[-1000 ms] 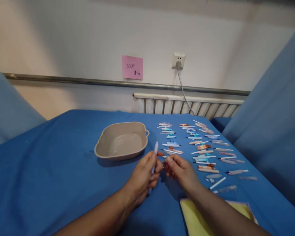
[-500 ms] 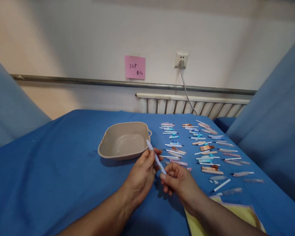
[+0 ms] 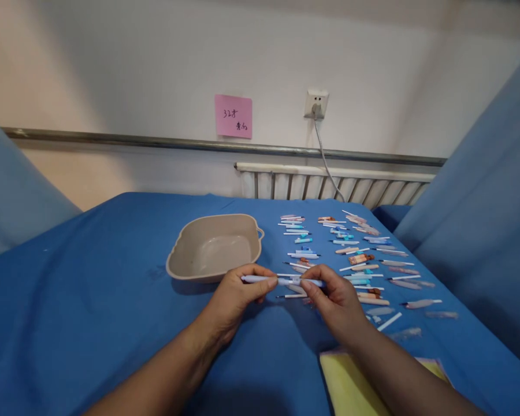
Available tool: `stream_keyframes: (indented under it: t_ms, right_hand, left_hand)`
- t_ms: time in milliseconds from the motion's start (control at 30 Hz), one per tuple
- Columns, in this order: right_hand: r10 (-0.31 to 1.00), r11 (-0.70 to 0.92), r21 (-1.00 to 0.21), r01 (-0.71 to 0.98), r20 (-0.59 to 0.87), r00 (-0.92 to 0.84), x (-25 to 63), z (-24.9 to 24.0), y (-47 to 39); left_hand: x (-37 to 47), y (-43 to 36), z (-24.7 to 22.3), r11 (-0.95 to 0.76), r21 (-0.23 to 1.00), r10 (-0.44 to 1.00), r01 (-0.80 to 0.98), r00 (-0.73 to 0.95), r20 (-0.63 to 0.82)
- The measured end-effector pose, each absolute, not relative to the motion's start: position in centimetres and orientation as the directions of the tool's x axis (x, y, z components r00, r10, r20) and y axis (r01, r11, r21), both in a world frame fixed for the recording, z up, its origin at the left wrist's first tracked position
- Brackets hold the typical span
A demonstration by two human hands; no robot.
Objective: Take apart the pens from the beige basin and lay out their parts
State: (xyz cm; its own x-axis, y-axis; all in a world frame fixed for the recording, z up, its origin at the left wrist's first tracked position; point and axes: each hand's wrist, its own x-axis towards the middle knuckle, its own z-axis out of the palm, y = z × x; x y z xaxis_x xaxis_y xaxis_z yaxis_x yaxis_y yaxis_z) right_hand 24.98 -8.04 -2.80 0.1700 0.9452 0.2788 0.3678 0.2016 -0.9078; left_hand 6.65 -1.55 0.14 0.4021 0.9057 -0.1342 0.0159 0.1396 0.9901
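A pale lavender pen point(image 3: 286, 281) lies level between my two hands, above the blue cloth. My left hand point(image 3: 238, 294) pinches it along its left part, thumb on the near side. Farther right, my right hand point(image 3: 331, 297) grips the other end between thumb and fingers. Just beyond my left hand stands an open beige plastic basin point(image 3: 216, 248) with a small loop on its right side. Pen parts, refills and barrels point(image 3: 364, 280) lie in rows to the right, partly hidden by my right hand.
A yellow cloth point(image 3: 351, 384) lies under my right forearm. Blue fabric point(image 3: 472, 173) hangs at both sides. Behind the blue-covered table point(image 3: 112, 277) are a radiator point(image 3: 286, 184), a metal rail, a socket point(image 3: 316, 104) with a plugged cord, and a pink note point(image 3: 233, 117).
The pen has turned from a steep slant to nearly level. My right hand has risen beside my left, and the view has shifted slightly.
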Motion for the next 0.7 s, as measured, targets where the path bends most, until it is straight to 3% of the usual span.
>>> stream_keyframes:
  t_ms: [200, 433, 700]
  right_hand:
    - [0.945, 0.277, -0.853, 0.443, 0.326, 0.036, 25.1, -2.1, -8.3]
    - [0.920, 0.378, -0.743, 0.552, 0.369, -0.134, 25.3, -1.5, -8.5]
    - [0.885, 0.451, -0.660, 0.601, 0.419, -0.204, 25.5, -2.0, -8.4]
  left_hand:
    - [6.1, -1.4, 1.5, 0.007, 0.955, 0.844, 0.295, 0.510, -0.163]
    - [5.8, -2.0, 1.7, -0.397, 0.827, 0.709, 0.399, 0.705, 0.000]
    - [6.1, -2.4, 1.2, -0.350, 0.834, 0.713, 0.426, 0.699, -0.057]
